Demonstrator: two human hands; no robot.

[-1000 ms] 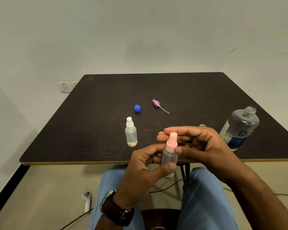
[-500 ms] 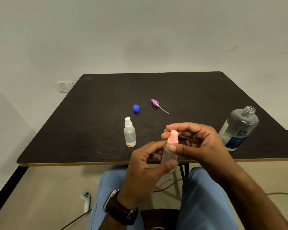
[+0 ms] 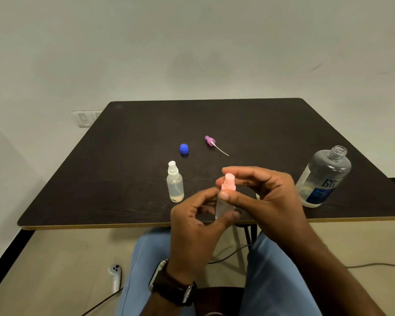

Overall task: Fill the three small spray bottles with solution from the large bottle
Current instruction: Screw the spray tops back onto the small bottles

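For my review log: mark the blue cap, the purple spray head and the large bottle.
blue cap (image 3: 184,148), head view, its top.
purple spray head (image 3: 209,140), head view, its purple body.
large bottle (image 3: 324,179), head view, its clear wall.

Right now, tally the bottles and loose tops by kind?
Small spray bottles visible: 2, white-topped bottle standing on the table, pink-topped bottle held in both hands
Large bottles: 1, large bottle, uncapped
Loose tops: 2, blue cap, purple sprayer head
Total: 5
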